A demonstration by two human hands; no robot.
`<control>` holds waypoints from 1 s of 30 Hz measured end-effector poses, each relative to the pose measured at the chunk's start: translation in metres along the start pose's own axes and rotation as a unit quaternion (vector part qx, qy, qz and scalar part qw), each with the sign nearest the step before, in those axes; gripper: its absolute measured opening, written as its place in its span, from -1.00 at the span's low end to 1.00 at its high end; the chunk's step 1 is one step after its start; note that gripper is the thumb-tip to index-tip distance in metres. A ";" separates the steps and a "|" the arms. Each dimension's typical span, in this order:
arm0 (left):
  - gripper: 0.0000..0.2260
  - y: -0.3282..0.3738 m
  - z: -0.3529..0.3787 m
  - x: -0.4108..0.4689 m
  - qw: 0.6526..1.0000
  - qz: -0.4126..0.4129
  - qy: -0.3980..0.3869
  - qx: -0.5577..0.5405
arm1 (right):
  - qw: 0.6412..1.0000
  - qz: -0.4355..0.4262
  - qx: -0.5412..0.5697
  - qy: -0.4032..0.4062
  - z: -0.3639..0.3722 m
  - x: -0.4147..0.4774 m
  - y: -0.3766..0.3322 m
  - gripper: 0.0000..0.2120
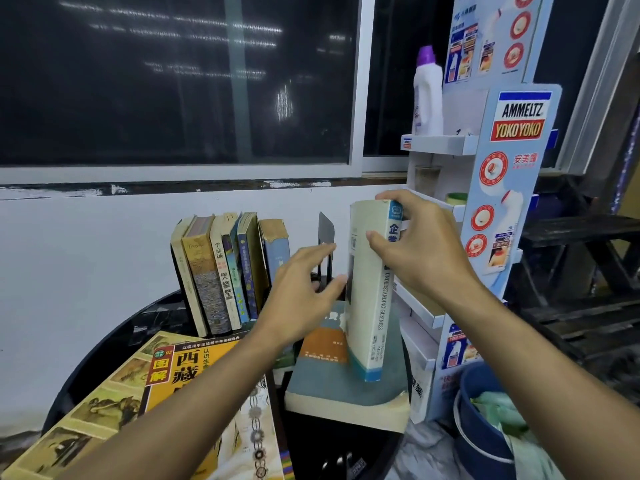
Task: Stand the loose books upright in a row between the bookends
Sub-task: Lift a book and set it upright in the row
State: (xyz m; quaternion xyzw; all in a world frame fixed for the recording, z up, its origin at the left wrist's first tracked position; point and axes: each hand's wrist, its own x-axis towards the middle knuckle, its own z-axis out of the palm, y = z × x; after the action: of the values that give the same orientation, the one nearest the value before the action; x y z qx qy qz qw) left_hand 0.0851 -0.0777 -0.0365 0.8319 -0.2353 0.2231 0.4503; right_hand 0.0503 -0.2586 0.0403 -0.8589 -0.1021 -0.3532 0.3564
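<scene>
Yellow book (194, 368) lies flat nearest on the worktop (114, 334). Right grip (415, 244) clasps the thick paperback (370, 289) at its top, upright on a flat grey book (346, 386), beside the bookend (325, 230). Left grip (301, 292), fingers straight, reaches toward its cover. Probably heavy and floppy, so support the spine.
</scene>
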 end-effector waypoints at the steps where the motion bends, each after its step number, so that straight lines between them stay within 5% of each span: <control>1: -0.51 -0.005 -0.006 0.007 1.000 0.003 0.001 0.030 | 1.000 -0.003 -0.004 0.003 0.001 0.005 -0.001 -0.57; 8: -0.44 -0.044 -0.038 0.064 0.978 0.005 -0.013 0.210 | 1.000 -0.019 -0.021 -0.002 0.013 0.033 -0.008 -0.60; 14: -0.49 -0.072 -0.048 0.098 0.915 -0.045 -0.047 0.397 | 0.998 -0.048 -0.036 0.003 0.036 0.061 -0.018 -0.66; 18: -0.77 -0.091 -0.048 0.104 0.894 -0.051 -0.064 0.440 | 0.996 -0.070 -0.057 0.015 0.055 0.080 -0.017 -0.65; 30: -0.85 -0.103 -0.047 0.107 0.891 -0.058 -0.038 0.448 | 0.993 -0.092 0.003 0.071 0.135 0.101 0.015 -0.56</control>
State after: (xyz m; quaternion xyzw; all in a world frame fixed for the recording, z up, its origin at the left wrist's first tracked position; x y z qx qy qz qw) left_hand 0.2230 -0.0081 -0.0173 0.9653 -0.0789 0.2467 0.0328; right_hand 0.2029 -0.1853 0.0340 -0.8175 -0.1564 -0.4442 0.3314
